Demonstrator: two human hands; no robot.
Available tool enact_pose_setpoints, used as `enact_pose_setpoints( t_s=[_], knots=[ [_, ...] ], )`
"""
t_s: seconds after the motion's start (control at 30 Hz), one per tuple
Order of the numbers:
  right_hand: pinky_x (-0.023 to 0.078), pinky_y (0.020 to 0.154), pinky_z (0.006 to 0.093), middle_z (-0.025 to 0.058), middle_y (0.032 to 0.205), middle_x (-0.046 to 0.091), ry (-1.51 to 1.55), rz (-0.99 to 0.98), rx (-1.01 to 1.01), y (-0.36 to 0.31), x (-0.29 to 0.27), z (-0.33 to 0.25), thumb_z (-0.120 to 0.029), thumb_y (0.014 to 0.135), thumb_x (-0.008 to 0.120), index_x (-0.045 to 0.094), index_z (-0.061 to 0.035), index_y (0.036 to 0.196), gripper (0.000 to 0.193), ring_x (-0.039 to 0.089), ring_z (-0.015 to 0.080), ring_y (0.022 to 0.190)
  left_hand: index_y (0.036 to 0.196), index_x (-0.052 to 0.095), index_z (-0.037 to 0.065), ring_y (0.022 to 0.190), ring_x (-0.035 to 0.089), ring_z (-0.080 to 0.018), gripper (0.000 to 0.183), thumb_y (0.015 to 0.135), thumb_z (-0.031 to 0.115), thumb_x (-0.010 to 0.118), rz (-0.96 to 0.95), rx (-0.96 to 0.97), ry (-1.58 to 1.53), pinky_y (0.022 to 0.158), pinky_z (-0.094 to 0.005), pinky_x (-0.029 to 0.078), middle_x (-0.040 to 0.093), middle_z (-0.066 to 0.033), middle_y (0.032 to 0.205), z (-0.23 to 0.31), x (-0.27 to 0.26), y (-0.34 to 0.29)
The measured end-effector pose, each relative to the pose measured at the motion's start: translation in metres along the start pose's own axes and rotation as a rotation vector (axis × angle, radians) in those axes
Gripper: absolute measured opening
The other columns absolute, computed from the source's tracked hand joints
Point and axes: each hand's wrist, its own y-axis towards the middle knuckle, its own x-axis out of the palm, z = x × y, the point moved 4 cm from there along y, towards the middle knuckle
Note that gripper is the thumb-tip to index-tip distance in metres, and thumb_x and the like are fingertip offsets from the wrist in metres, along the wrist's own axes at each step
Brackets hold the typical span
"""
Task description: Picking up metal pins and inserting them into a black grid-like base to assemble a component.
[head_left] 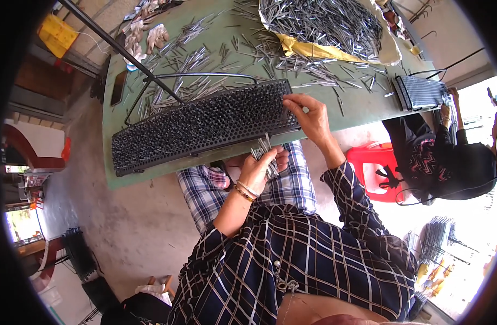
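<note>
A long black perforated rack (205,122) lies tilted along the near edge of the green table. Thin dark metal rods stand in most of its holes; bare holes show toward its right end and along its lower edge. My left hand (257,165) is closed around a bunch of thin silver metal rods (266,151), just below the rack's near edge. At the rack's right end, my right hand (310,115) is closed in a pinch, fingertips against the holes. Whatever sits between those fingertips is too small to make out.
On the green table (227,59) many loose rods are scattered, with a large heap in a pale sack (389,51) at the back. Gloves (157,37) and a phone (119,88) lie far left. A co-worker at right handles another rack (422,91) near a red stool (374,172).
</note>
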Motion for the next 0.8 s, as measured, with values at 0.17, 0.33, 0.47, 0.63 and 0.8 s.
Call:
enact_pose_setpoints(
  t_s=[0.17,0.33,0.47,0.63,0.8],
  knots=[
    [0.047,0.070,0.0261,0.0092,0.085,0.067,-0.068,-0.085,-0.144,0.004,0.003,0.007,-0.007,0.082,0.065,0.067,-0.0019,0.096,0.016,0.062,0.0160,0.077,0.103,0.059,-0.004,0.081,0.065,-0.0201,0.024,0.090,0.017,0.057,0.010,-0.029,0.025,0.071,-0.0311,0.056,0.065,-0.0142,0.094,-0.006,0.000,-0.008],
    [0.047,0.072,0.0253,0.0091,0.087,0.067,-0.030,-0.089,-0.125,0.002,0.004,0.013,-0.007,0.082,0.064,0.067,-0.0016,0.097,0.016,0.062,0.0155,0.080,0.104,0.059,-0.002,0.084,0.064,-0.0199,0.025,0.091,0.018,0.055,0.009,-0.042,0.045,0.073,-0.0316,0.054,0.064,-0.0134,0.097,-0.007,-0.002,-0.010],
    [0.047,0.073,0.0242,0.0079,0.088,0.068,0.039,-0.056,-0.043,-0.001,0.003,0.021,-0.007,0.084,0.063,0.067,-0.0015,0.097,0.015,0.062,0.0129,0.081,0.105,0.059,-0.002,0.084,0.064,-0.0204,0.025,0.090,0.018,0.055,-0.013,-0.038,0.042,0.074,-0.0321,0.054,0.064,-0.0138,0.097,-0.007,0.001,-0.011],
    [0.048,0.072,0.0241,0.0075,0.087,0.068,0.002,0.037,-0.030,-0.005,0.004,0.027,-0.007,0.083,0.064,0.068,-0.0018,0.097,0.015,0.062,0.0121,0.080,0.104,0.059,-0.003,0.081,0.065,-0.0198,0.024,0.090,0.017,0.056,-0.006,-0.046,0.012,0.070,-0.0312,0.055,0.065,-0.0138,0.094,-0.009,0.001,-0.010],
    [0.048,0.071,0.0240,0.0082,0.087,0.068,0.010,0.171,-0.019,-0.011,0.008,0.024,-0.006,0.082,0.065,0.068,-0.0017,0.095,0.015,0.062,0.0120,0.078,0.103,0.059,-0.003,0.082,0.065,-0.0201,0.023,0.090,0.016,0.057,-0.005,-0.050,0.006,0.070,-0.0313,0.055,0.065,-0.0143,0.095,-0.010,0.001,-0.011]
  ],
)
